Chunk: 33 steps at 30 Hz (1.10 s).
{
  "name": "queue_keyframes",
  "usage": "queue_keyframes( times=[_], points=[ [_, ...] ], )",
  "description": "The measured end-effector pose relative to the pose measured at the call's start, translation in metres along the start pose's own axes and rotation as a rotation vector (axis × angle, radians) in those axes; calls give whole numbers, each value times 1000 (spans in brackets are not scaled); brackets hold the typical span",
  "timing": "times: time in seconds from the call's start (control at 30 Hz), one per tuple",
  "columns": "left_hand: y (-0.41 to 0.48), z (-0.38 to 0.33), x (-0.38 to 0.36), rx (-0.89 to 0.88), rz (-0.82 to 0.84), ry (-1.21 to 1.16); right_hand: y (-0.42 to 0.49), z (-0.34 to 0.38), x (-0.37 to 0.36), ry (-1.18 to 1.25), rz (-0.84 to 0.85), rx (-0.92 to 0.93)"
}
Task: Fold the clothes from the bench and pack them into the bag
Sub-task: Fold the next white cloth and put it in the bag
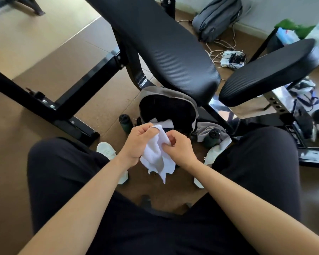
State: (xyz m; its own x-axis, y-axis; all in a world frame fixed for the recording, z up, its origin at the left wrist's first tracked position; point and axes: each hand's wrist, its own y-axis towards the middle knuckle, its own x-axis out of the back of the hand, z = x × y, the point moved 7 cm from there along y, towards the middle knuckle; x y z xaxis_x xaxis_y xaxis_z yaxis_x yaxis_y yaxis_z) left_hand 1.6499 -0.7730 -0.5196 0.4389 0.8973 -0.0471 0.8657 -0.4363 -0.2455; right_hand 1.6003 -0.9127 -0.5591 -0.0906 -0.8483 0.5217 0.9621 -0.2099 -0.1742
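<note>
head view | looks steeply down | close above lap, floor beyond

White cloth point(156, 155), black ribbed bench pad point(160, 43), grey bag point(168, 107), dark green bottle point(125, 123), brown floor point(44, 52)

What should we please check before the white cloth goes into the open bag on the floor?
1. Both hands grip the white cloth: left hand, right hand: ok.
2. Cloth folded neatly: not ok, it hangs bunched, with loose corners.
3. Bag mouth open below the hands: ok.
4. Room left inside the bag: cannot tell, interior dark.
5. Bench pad cleared of clothes: ok.
</note>
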Motion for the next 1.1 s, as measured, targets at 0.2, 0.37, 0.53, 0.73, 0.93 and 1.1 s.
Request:
queue_keyframes(
  times=[0.2,0.37,0.53,0.73,0.93,1.1],
  points=[
    [5,-7,32,-16,-155,-115,16,-15,9,142,31,-81],
    [10,-14,68,-161,-419,271,30,-19,19,383,109,-142],
    [19,-2,48,-105,-159,527,35,-11,29,519,225,-116],
    [13,24,-13,-30,207,627,28,-2,21,575,320,-48],
    [15,22,-14,-20,135,513,24,2,33,475,147,-56],
    [16,21,1,43,-44,305,24,3,47,385,-5,-3]
  ],
)
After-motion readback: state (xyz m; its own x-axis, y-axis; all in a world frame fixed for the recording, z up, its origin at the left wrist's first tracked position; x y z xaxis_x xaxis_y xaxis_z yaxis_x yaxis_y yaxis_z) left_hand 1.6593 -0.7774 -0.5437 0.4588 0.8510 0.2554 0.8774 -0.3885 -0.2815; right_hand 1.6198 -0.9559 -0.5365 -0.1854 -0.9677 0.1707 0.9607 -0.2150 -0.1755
